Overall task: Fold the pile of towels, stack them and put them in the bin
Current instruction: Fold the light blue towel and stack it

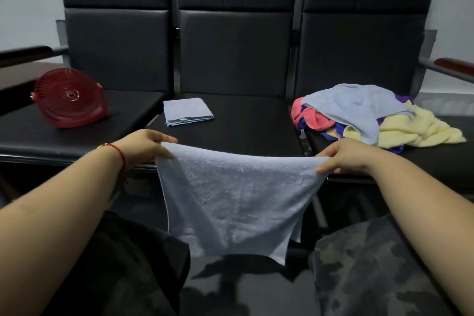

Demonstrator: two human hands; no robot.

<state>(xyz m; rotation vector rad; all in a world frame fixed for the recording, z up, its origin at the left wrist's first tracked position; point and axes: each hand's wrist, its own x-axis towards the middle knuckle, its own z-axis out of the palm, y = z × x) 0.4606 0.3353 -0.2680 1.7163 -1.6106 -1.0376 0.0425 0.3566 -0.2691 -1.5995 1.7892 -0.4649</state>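
We hold one pale blue towel [230, 197] stretched between our two hands: the left hand [143, 147] pinches its upper left corner, the right hand [341, 158] pinches its upper right corner, fingers curled onto the cloth at both ends. The towel hangs down from the grip in front of our knees, its top edge sagging slightly between the hands, its lower corners loose. A red string bracelet [120, 155] circles the left wrist. Beyond the grip, on the middle seat [256, 123] of three black seats, lies one folded blue towel [188, 111]. Beyond the right hand, on the right seat, sits one unfolded pile [372, 118] showing blue, pink, purple and yellow cloth. Beyond the left hand, well apart, a red bin [69, 97] lies tipped on the left seat.
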